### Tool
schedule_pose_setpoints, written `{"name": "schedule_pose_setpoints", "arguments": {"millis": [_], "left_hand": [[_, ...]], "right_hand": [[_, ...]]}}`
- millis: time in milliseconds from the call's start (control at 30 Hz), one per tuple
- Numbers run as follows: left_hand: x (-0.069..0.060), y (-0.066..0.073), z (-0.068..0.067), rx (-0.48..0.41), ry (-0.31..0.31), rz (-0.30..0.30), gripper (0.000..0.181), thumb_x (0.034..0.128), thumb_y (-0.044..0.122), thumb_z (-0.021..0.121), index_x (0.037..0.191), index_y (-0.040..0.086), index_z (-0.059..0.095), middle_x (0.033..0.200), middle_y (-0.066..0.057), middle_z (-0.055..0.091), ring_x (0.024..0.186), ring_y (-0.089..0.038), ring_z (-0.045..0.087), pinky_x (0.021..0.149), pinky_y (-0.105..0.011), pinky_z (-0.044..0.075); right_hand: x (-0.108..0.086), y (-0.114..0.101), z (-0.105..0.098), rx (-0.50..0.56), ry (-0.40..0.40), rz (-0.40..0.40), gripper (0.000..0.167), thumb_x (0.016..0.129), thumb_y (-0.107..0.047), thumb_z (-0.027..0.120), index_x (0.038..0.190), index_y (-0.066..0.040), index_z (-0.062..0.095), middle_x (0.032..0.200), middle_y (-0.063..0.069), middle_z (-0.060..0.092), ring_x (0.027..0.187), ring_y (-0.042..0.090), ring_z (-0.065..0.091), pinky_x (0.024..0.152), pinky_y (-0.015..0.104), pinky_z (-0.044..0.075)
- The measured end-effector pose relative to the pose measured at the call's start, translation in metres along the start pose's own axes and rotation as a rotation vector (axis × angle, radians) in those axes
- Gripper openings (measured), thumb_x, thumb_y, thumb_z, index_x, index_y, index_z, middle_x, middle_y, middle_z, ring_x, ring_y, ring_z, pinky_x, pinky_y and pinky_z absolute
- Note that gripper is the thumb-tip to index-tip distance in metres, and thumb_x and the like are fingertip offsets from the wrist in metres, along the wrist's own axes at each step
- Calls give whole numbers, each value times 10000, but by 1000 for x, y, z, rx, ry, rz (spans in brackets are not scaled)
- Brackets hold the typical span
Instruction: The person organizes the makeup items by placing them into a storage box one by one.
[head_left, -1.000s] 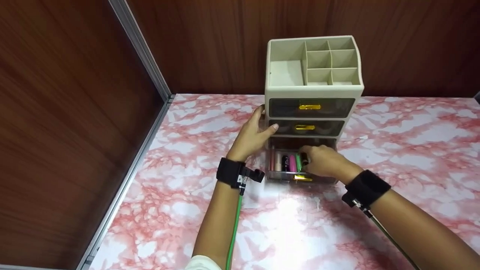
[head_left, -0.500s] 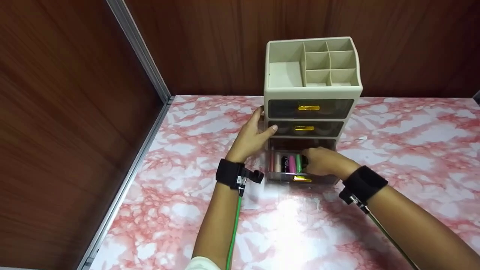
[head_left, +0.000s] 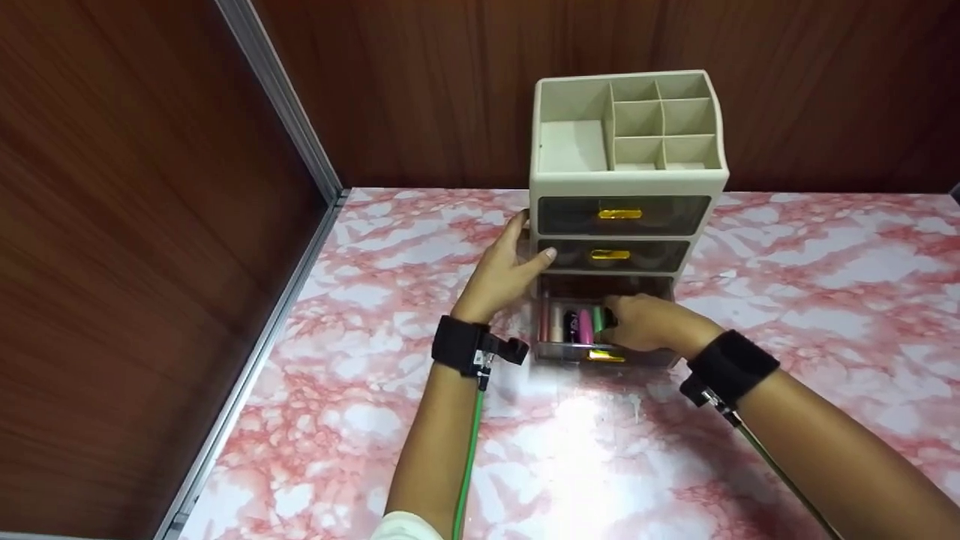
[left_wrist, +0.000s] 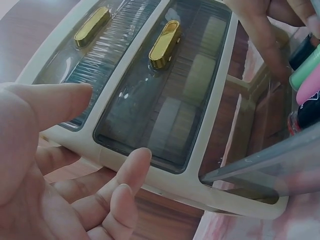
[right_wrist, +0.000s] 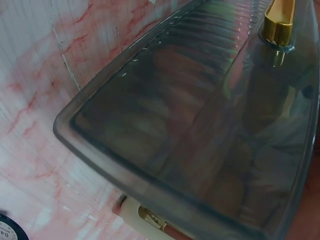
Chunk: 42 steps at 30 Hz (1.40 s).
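A cream drawer organizer (head_left: 628,178) stands against the back panel, its bottom drawer (head_left: 555,351) pulled out. My left hand (head_left: 501,276) rests along its left side, thumb at the front edge by the middle drawer; the left wrist view shows the fingers (left_wrist: 132,172) loosely spread. Inside the drawer, my right hand (head_left: 649,322) has curled fingers that pinch a dark tube (left_wrist: 302,52), partly hidden by the hand. Beside it lie cosmetic tubes in a row: green (head_left: 598,319), pink (head_left: 585,327), black (head_left: 571,327) and others at the left. The drawer front (right_wrist: 175,125) hides the right hand in the right wrist view.
The top drawer (head_left: 652,215) and middle drawer (head_left: 652,256) are closed, with gold handles. Open compartments (head_left: 637,118) form the organizer's top. A pink-and-white marbled table (head_left: 360,420) spreads around it; a wooden panel (head_left: 150,262) bounds the left. Cables run from both wristbands.
The right hand has shifted slightly within the drawer, and the green tube's lower part is now more covered. The left hand has stayed in place. The drawer stays pulled out.
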<state>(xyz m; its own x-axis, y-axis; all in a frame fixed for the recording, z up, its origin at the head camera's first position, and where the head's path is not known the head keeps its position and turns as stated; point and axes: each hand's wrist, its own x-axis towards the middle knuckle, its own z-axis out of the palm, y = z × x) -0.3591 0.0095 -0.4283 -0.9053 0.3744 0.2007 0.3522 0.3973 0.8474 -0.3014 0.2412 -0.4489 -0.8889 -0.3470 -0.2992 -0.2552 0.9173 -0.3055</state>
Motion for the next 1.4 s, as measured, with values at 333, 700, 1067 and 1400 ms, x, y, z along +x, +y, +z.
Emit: {"name": "schedule_pose_setpoints", "arguments": {"millis": [333, 700, 1067, 1400], "left_hand": [[-1, 0, 0, 6, -6, -19, 765, 927, 439, 640, 1544, 191, 260, 1428, -74, 482, 1249, -221, 492, 1056, -385, 361], [-1, -2, 2, 26, 3, 17, 734, 936, 387, 643, 1535, 168, 281, 1387, -85, 522, 1211, -176, 513, 1030, -353, 379], [0, -1, 3, 26, -1, -24, 777, 927, 426, 642, 1553, 205, 239, 1430, -63, 489, 1282, -205, 462, 1068, -390, 346], [0, 0, 1, 8, -6, -17, 772, 933, 414, 638, 1554, 204, 232, 1431, -66, 489, 1300, -223, 450, 1077, -397, 334]], "right_hand": [[-10, 0, -7, -17, 36, -21, 276, 888, -65, 459, 1105, 55, 581, 1057, 275, 634, 1067, 441, 584, 912, 568, 456], [-12, 0, -5, -34, 92, -38, 164, 833, -20, 471, 898, -28, 621, 941, 218, 658, 968, 388, 625, 867, 548, 485], [-19, -2, -6, -39, 33, -7, 220, 839, -6, 456, 993, 7, 612, 1042, 259, 639, 1024, 385, 603, 878, 539, 482], [-52, 13, -33, 229, 55, -141, 474, 868, 31, 531, 1340, 73, 508, 897, 84, 682, 768, 196, 648, 686, 368, 552]]}}
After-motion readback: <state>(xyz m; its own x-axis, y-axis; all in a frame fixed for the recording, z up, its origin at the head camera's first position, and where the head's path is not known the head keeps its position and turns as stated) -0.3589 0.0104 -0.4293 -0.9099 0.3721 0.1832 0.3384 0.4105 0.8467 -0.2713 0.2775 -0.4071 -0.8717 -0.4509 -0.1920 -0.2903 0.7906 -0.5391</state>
